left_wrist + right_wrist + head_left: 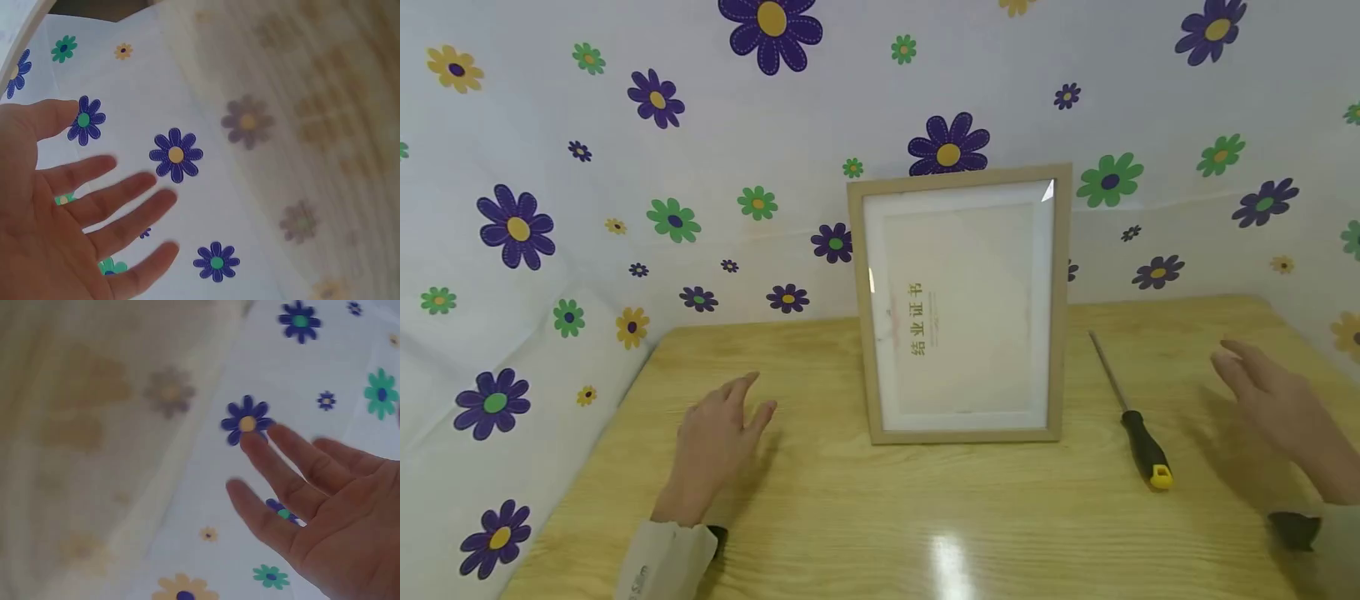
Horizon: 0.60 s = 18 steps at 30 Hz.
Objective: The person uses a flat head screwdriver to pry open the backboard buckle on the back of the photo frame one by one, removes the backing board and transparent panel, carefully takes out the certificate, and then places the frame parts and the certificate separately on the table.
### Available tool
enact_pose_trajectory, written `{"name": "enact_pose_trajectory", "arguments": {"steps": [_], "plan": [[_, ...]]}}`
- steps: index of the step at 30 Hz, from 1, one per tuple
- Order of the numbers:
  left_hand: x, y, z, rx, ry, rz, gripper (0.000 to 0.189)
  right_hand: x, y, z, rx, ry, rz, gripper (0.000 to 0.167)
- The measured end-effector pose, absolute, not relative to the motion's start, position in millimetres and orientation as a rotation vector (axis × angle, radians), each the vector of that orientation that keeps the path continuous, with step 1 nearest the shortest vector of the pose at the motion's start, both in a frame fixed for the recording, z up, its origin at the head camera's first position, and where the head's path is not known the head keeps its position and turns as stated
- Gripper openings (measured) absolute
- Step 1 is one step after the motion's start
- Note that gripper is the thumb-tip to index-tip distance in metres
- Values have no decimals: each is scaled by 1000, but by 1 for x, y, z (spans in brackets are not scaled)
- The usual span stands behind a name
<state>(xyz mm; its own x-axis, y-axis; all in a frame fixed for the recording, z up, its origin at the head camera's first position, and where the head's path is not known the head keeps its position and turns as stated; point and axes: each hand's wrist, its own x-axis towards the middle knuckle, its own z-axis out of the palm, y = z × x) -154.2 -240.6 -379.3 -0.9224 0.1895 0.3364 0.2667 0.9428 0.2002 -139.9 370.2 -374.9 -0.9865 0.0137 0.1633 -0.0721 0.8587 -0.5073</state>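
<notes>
A wooden picture frame (966, 308) stands upright, slightly tilted, toward the back of the table, a pale sheet with gold characters turned sideways behind its glazing. To its right lies a screwdriver (1138, 429) with a black and yellow handle, its shaft pointing toward the back. My left hand (715, 437) hovers left of the picture frame, holding nothing; its fingers look spread and loosely bent in the left wrist view (94, 212). My right hand (1285, 408) is to the right of the screwdriver, apart from it, with relaxed fingers and nothing held in the right wrist view (325, 506).
The light wooden table (820, 517) reaches back to a white cloth (715, 133) printed with purple, green and yellow flowers, which hangs behind and along the sides. A bright reflection shows on the table's front middle.
</notes>
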Motion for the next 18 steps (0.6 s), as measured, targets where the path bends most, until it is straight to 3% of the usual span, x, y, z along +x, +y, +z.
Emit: {"name": "enact_pose_trajectory", "arguments": {"steps": [3, 9, 14, 18], "plan": [[-154, -236, -377, -364, -2779, -530, 41, -143, 362, -365, 52, -2806, 884, 51], [-165, -222, -366, -360, -2715, -1043, 35, -151, 344, -349, 174, -2596, 1401, 19], [-174, -207, -364, -389, -2693, -1322, 31, -155, 332, -349, 276, -2476, 1805, 28], [-177, -198, -363, -403, -2669, -1437, 29, -160, 323, -350, 322, -2418, 2005, 26]]}}
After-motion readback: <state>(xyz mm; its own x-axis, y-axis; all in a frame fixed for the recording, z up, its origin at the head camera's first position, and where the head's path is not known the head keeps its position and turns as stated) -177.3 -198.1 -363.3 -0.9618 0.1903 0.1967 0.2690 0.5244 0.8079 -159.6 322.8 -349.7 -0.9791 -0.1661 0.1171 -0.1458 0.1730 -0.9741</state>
